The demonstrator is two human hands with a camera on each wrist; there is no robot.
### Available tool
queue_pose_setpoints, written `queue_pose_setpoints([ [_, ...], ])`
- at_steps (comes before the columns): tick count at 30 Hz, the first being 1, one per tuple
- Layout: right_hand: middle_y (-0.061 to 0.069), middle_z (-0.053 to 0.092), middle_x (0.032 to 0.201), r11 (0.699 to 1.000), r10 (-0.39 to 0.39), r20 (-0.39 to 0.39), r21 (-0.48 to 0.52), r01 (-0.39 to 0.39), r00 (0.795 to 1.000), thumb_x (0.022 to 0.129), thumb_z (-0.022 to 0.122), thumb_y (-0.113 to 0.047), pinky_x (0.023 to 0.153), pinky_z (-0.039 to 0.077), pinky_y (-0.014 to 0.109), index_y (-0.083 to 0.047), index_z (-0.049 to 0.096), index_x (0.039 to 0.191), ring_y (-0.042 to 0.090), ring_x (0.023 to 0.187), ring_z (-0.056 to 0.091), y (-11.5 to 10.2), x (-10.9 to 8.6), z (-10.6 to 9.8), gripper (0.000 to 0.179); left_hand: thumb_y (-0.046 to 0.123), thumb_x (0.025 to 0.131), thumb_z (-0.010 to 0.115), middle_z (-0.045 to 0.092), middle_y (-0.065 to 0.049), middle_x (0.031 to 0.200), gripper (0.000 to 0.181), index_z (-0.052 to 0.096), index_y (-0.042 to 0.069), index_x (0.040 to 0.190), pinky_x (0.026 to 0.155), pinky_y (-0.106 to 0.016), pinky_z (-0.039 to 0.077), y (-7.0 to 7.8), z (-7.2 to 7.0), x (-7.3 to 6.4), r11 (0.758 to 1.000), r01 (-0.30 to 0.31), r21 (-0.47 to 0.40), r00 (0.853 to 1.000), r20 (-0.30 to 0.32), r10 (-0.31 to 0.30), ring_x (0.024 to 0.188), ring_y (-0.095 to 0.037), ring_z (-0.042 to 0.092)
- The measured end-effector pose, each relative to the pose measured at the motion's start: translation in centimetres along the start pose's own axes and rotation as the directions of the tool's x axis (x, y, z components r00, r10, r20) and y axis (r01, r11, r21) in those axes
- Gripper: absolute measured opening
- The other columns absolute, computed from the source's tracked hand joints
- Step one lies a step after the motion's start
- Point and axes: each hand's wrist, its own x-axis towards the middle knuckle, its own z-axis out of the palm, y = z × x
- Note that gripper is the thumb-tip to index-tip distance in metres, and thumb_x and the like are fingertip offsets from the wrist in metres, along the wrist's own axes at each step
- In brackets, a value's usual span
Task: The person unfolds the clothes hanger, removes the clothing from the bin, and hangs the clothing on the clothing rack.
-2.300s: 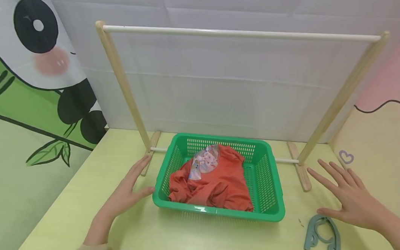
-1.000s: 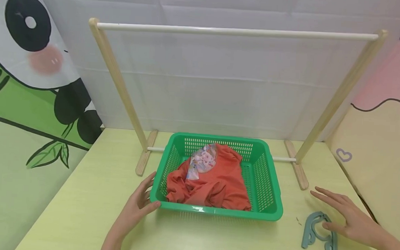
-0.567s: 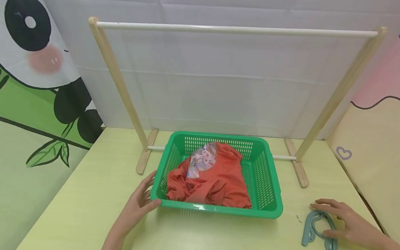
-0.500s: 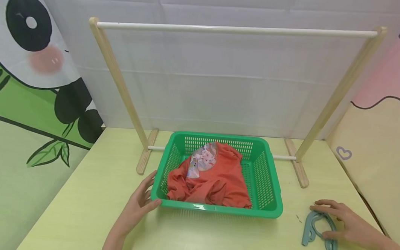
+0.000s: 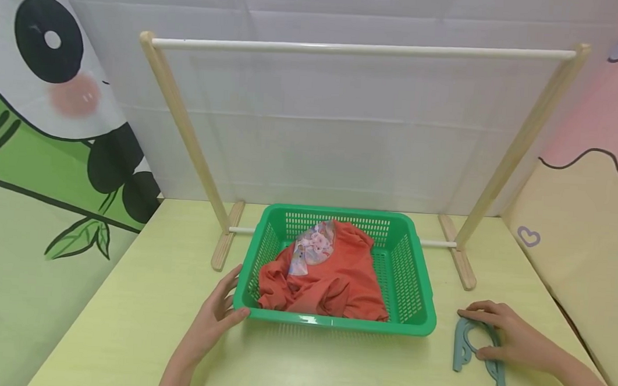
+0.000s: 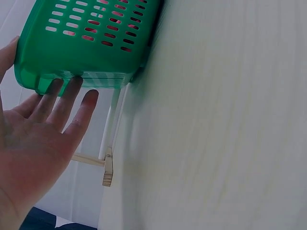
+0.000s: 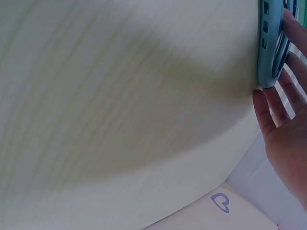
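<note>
A teal folding clothes hanger is pinched between the thumb and fingers of my right hand, at the table's right side. Seen from the right wrist, the hanger stands close over the table, fingertips at its edge. A green plastic basket sits mid-table with a crumpled orange shirt inside, its printed patch facing up. My left hand rests against the basket's near left corner, thumb on the rim. The left wrist view shows that hand's spread, fairly straight fingers against the basket wall.
A wooden rack with a white top bar stands behind the basket. Its left foot and right foot lie on the pale yellow table. A white backdrop and painted side panels enclose the table.
My right hand has come down onto the hanger, taken hold of it and shifted it left. My left hand has moved in to the basket's corner and stayed there. The basket stays in place.
</note>
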Motion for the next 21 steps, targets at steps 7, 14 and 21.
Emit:
queue_pose_setpoints([
  [7,-0.004,0.061,0.130,1.000,0.007,0.012,-0.002,-0.007,1.000,0.068,0.084,-0.053,0.087,0.044,0.016,-0.025,0.061,0.134,-0.005,0.116,0.041,-1.2,2.6,-0.2,0.075,0.007,0.095,0.062,0.034,-0.020,0.154,0.078,0.019,0.022,0.158,0.091,-0.020,0.053,0.1,0.0,0.0,1.000,0.015,-0.007,1.000,0.001,-0.015,0.118,0.006,0.057],
  [14,0.004,0.060,0.138,0.993,0.070,0.044,0.092,-0.074,0.997,0.069,0.083,-0.053,0.096,0.024,0.002,-0.023,0.059,0.137,0.020,0.123,0.050,-1.7,3.4,-0.6,0.078,0.005,0.095,0.062,0.035,-0.024,0.153,0.077,0.020,0.018,0.158,0.089,-0.020,0.054,0.4,0.1,-0.1,1.000,-0.012,-0.006,1.000,0.003,0.012,0.117,0.005,0.058],
  [21,0.017,0.052,0.144,0.988,0.085,0.037,0.124,-0.089,0.996,0.068,0.084,-0.053,0.097,0.017,0.000,-0.021,0.054,0.142,0.028,0.126,0.045,-2.3,2.4,-1.1,0.086,0.006,0.095,0.062,0.035,-0.022,0.152,0.077,0.020,0.018,0.158,0.090,-0.020,0.054,0.5,0.1,-0.2,1.000,-0.003,-0.001,1.000,-0.007,0.003,0.117,0.006,0.057],
])
